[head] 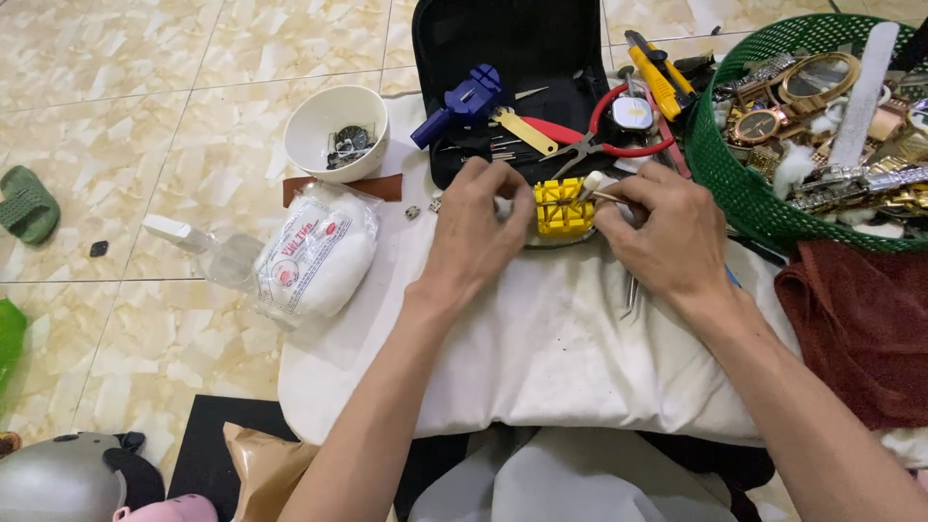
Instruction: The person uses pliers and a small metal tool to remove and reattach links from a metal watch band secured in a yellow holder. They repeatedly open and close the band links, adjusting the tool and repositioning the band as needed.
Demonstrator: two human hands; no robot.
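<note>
I am steadying one yellow plastic holder block [563,207] with my left hand [476,224], fingers curled and pressing against its left side. My right hand [665,232] is pinching one thin wooden-handled tool [592,188] with a pale tip, which is angling down onto the top of the block. The block is sitting on one white cloth [541,338] that is covering the desk, about midway between my two hands.

One pair of metal tweezers [630,295] is lying on the cloth just under my right wrist.

Behind the block, one black tool case [512,39] is lying open. On it I am counting one blue press-type tool [464,101], one brass-coloured flat tool [524,131], one pair of red-handled pliers [599,143] and one yellow-handled tool [659,77].

To the left, one white bowl [334,128] is holding small dark metal parts; how many I cannot tell. One brown leather strip [379,188] is lying beside it, and one clear bag of white cotton [311,255] is resting on the cloth's edge.

To the right, one green mesh basket [735,184] is holding many watches, too piled to count. One dark red towel [860,329] is lying below it.
</note>
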